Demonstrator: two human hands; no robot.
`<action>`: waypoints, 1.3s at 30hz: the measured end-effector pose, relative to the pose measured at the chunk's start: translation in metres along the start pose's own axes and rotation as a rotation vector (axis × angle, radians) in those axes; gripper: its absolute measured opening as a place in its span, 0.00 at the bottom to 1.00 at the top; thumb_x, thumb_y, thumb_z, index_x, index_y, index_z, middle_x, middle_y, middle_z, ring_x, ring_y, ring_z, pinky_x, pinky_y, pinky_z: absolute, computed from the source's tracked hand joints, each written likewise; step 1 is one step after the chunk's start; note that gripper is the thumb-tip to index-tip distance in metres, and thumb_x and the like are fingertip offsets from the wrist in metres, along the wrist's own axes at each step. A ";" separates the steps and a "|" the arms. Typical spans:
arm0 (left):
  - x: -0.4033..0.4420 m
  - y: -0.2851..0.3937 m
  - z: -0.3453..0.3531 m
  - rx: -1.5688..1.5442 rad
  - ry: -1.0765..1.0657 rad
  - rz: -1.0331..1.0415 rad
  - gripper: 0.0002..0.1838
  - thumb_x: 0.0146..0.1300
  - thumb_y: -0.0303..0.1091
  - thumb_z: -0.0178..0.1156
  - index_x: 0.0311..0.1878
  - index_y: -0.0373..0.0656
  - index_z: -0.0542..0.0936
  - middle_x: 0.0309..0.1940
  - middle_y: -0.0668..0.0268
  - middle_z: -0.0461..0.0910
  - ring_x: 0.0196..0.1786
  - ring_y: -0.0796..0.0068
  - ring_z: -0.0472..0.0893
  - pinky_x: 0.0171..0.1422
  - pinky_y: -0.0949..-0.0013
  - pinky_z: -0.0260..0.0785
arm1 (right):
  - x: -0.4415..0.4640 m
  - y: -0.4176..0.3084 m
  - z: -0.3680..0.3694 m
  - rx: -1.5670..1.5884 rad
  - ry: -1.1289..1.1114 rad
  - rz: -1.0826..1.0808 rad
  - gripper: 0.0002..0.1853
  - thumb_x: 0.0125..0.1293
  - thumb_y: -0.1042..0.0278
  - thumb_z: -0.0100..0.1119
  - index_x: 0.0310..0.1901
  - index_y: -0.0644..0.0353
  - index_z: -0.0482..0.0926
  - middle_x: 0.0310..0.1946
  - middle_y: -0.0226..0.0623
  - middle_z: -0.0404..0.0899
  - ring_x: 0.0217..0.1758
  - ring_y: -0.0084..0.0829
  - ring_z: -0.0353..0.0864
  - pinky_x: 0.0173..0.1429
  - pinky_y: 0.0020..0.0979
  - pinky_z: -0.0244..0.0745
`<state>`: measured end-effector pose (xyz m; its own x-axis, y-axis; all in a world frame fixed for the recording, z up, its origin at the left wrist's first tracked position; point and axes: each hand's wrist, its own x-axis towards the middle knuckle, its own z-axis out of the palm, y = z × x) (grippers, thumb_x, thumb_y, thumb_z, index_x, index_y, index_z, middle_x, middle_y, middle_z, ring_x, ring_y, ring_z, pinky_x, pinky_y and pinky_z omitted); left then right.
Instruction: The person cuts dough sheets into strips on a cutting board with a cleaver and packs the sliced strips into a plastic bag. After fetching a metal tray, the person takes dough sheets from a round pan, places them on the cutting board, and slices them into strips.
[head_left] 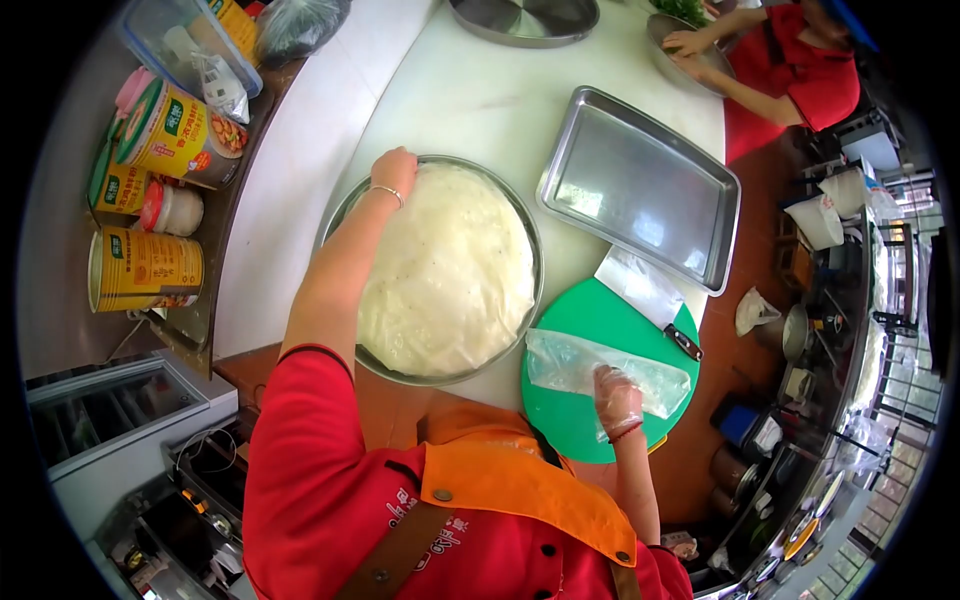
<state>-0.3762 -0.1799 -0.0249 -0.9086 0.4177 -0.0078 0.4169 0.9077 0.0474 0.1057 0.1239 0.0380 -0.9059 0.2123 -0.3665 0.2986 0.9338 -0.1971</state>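
Pale worktop [450, 110] spans the kitchen, with cans [150, 268] to the left and a co-worker [800, 65] at the upper right. On it, a round pan [538, 262] holds a pale sheet [450, 270]; the left hand [394, 172] bends its fingers at the far rim, though whether they pinch anything I cannot tell. The gloved right hand [618, 397] lies on a clear bag [560, 360] over the green board [565, 428], its grip unclear, near a cleaver [640, 285] and below a tray [640, 190]

White counter [460, 110] under round pans [537, 262], metal tray [640, 190], green board [560, 405]
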 end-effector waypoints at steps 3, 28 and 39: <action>-0.007 0.001 0.002 -0.052 0.134 0.131 0.06 0.62 0.34 0.60 0.32 0.47 0.84 0.35 0.60 0.78 0.43 0.58 0.80 0.46 0.56 0.75 | 0.003 -0.001 -0.001 0.007 0.026 -0.035 0.09 0.72 0.65 0.46 0.37 0.55 0.75 0.30 0.44 0.80 0.35 0.48 0.81 0.38 0.46 0.76; -0.005 -0.003 -0.009 -0.288 0.098 0.106 0.04 0.67 0.31 0.54 0.37 0.42 0.74 0.33 0.54 0.80 0.39 0.52 0.80 0.44 0.54 0.72 | 0.001 -0.002 0.018 0.095 0.007 -0.040 0.10 0.71 0.64 0.46 0.37 0.56 0.77 0.30 0.47 0.80 0.36 0.51 0.81 0.41 0.48 0.76; -0.002 0.002 -0.002 -0.400 0.012 -0.032 0.07 0.72 0.34 0.47 0.43 0.41 0.70 0.29 0.49 0.81 0.35 0.46 0.82 0.42 0.48 0.73 | 0.008 -0.010 0.018 0.110 0.026 -0.134 0.10 0.71 0.62 0.49 0.41 0.58 0.77 0.32 0.47 0.82 0.35 0.49 0.83 0.38 0.46 0.77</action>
<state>-0.3738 -0.1792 -0.0228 -0.9222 0.3866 -0.0042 0.3469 0.8321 0.4328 0.1009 0.1111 0.0202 -0.9467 0.0971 -0.3070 0.2048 0.9173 -0.3415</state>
